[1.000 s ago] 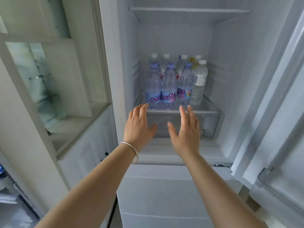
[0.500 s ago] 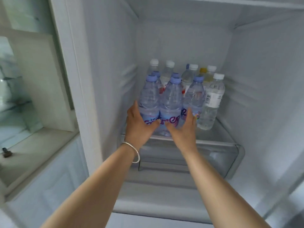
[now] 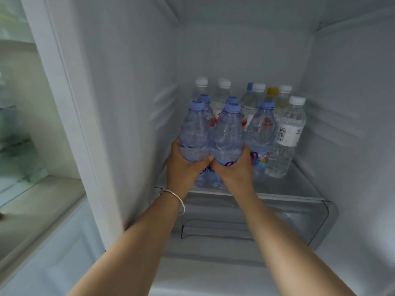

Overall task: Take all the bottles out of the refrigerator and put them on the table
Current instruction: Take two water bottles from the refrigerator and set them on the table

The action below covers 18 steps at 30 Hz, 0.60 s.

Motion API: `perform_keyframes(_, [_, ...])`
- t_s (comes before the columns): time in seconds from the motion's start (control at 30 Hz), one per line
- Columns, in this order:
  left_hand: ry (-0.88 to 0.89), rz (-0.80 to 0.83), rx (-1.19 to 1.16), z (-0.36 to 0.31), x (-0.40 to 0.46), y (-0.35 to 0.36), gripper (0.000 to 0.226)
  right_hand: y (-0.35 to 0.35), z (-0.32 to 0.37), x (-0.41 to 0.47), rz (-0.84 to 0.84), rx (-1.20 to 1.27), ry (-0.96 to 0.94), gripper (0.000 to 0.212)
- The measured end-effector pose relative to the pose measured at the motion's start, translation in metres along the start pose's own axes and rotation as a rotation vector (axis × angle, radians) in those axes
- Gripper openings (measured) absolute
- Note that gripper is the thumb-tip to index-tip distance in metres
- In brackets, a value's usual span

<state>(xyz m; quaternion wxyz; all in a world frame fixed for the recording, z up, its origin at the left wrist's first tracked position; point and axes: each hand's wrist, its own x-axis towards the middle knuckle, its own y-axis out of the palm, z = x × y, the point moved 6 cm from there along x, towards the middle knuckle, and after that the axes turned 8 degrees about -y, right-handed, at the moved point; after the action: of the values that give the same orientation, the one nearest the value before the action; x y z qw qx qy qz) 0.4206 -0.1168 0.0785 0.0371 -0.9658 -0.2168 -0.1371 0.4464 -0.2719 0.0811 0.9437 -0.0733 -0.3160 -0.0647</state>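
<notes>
Both hands have closed around the two front bottles since half a second ago, when they only touched the labels; the view has also drawn nearer to the shelf. Nearest the viewer, two bare forearms enter from 6 o'clock and converge toward centre. A thin bangle [image 3: 179,201] circles the left wrist. Left hand [image 3: 181,165] wraps the lower body of the front-left bottle [image 3: 194,133], thumb laid across its front and fingers curled round its far side. Right hand [image 3: 234,167] grips the front-middle bottle [image 3: 227,135] in the same way; the two thumbs meet between the bottles. Both bottles stand upright, touching each other, with bases at or just above the front edge of the glass shelf [image 3: 299,189]; whether they are lifted clear cannot be told.

Below the shelf, at 5 o'clock, sits a clear crisper drawer [image 3: 277,221]. Just beside the held pair, at 3 o'clock, stands a third blue-capped bottle [image 3: 261,129] with a coloured label, and next to it a white-capped bottle [image 3: 287,135] bearing a barcode label. Behind these, two further blue caps show, then a back row of white-capped bottles [image 3: 202,82] and one yellow-capped bottle [image 3: 273,91] against the rear wall of the refrigerator [image 3: 235,50]. At 9 o'clock, outside the refrigerator wall, lies a pale cabinet ledge [image 3: 42,201].
</notes>
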Motion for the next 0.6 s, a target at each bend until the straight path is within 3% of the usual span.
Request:
perform_keyframes(0.17, [-0.018, -0.052, 0.068, -0.002, 0.0, 0.0, 0.06, 0.0, -0.001, 0.001, -0.034, -0.017, -0.038, 0.063])
perform_keyframes(0.5, [-0.006, -0.096, 0.103, -0.026, -0.02, -0.004, 0.057, -0.02, 0.026, -0.009, -0.094, -0.008, -0.071, 0.058])
perform_keyframes(0.6, [0.02, -0.061, 0.088, -0.043, -0.036, -0.01, 0.042, -0.031, 0.05, -0.022, -0.101, -0.009, -0.089, 0.054])
